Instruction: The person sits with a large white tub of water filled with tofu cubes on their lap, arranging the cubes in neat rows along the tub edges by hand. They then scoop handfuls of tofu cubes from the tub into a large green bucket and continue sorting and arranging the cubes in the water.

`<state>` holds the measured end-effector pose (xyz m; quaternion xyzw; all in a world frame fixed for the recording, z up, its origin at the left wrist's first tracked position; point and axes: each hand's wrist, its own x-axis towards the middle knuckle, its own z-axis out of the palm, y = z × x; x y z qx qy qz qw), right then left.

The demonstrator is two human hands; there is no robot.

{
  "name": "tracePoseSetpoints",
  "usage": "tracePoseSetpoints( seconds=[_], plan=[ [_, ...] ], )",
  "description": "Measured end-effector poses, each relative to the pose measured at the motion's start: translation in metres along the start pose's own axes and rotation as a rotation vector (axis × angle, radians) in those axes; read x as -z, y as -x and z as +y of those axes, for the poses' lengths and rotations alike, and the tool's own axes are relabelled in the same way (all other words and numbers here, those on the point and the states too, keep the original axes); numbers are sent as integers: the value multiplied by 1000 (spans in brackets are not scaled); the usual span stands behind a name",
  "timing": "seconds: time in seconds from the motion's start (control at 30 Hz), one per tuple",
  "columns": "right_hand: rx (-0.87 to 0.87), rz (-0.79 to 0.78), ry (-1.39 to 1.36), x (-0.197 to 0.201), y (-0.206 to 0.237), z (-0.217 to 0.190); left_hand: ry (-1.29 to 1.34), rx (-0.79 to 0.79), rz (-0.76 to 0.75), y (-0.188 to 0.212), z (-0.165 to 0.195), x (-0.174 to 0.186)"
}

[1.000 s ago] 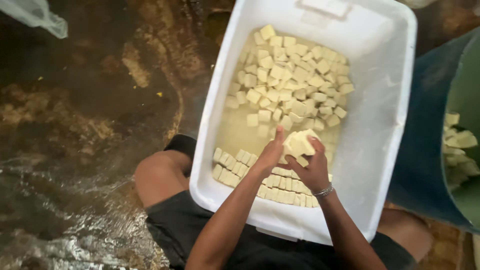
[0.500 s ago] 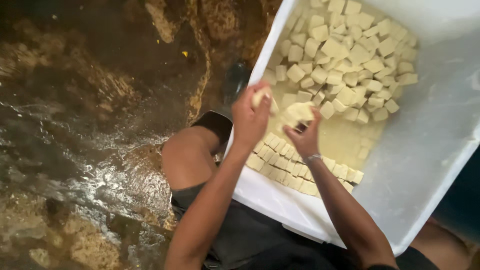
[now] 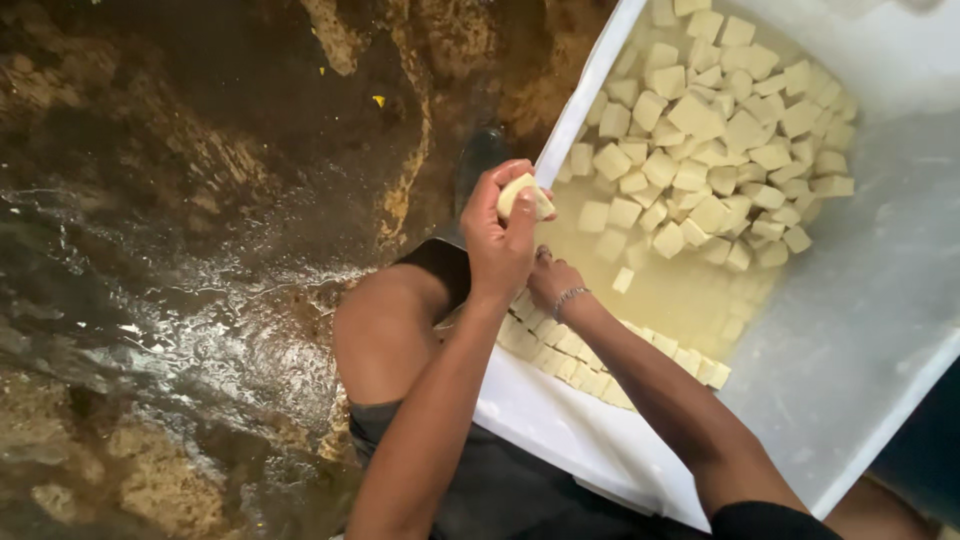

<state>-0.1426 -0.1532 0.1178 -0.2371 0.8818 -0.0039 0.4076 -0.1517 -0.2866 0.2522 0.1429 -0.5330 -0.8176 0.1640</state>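
My left hand (image 3: 503,232) is raised over the near left rim of a white plastic tub (image 3: 868,300) and is closed on one pale yellow cube (image 3: 524,194). My right hand (image 3: 553,280), with a bracelet on the wrist, sits lower inside the tub, just behind the left hand. Its fingers are partly hidden and rest by neat rows of cubes (image 3: 590,362) lined along the tub's near wall. A loose heap of the same cubes (image 3: 720,130) lies in cloudy liquid at the far end.
The tub rests against my bare knee (image 3: 385,322) and dark shorts. A wet, muddy brown floor (image 3: 190,300) fills the left side. A dark shoe (image 3: 480,160) stands by the tub's edge. A dark blue container (image 3: 935,440) shows at the lower right.
My left hand lifted out of the tub with a single cube and moved to the rim. My right hand lowered toward the rows. The view shifted left and closer.
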Motion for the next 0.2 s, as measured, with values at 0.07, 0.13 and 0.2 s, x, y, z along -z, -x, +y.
tracePoseSetpoints(
  seconds=[0.07, 0.13, 0.2],
  plan=[
    [49, 42, -46, 7, -12, -5, -17, 6, 6, -4, 0, -2],
    [157, 113, -253, 15, -29, -4, -107, -57, 0, -4, 1, -1],
    [319, 192, -618, 10, -39, 2, -198, -97, -1, 0, -3, 1]
  ],
)
